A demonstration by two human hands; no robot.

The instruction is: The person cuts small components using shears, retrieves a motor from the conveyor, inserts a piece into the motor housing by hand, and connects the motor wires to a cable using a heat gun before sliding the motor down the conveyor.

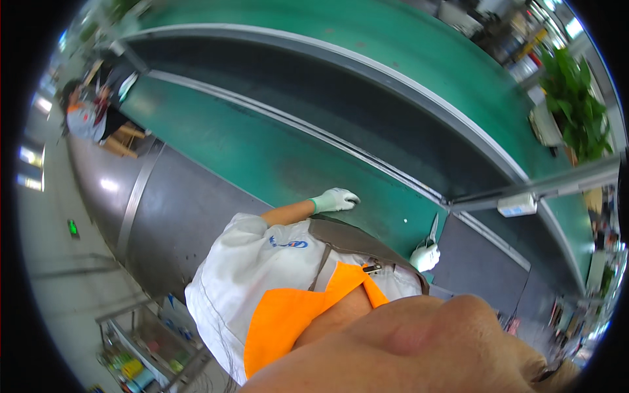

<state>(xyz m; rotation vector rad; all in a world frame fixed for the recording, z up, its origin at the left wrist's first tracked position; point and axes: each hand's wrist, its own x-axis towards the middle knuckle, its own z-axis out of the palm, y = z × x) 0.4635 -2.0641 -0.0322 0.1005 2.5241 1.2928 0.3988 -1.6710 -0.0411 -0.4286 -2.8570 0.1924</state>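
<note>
My left hand (335, 200), in a white glove with a green cuff, lies at the near edge of a green-topped bench (308, 164). Its fingers are curled together; a small dark spot shows at the fingertips, and I cannot make out whether anything is in them. Farther right, my right hand (426, 258), also gloved in white, is closed around what looks like a pair of scissors (434, 229). Their slim silver point sticks up away from me over the green surface; the handles are hidden in the hand. Between my hands, a tiny white bit (405, 221) lies on the bench.
A metal-edged green shelf (419, 59) curves above the bench, with a potted plant (573, 98) at its right. A white box (517, 205) is fixed to the metal frame. Another person (85, 118) sits at the far left. A metal cart (151, 340) stands lower left.
</note>
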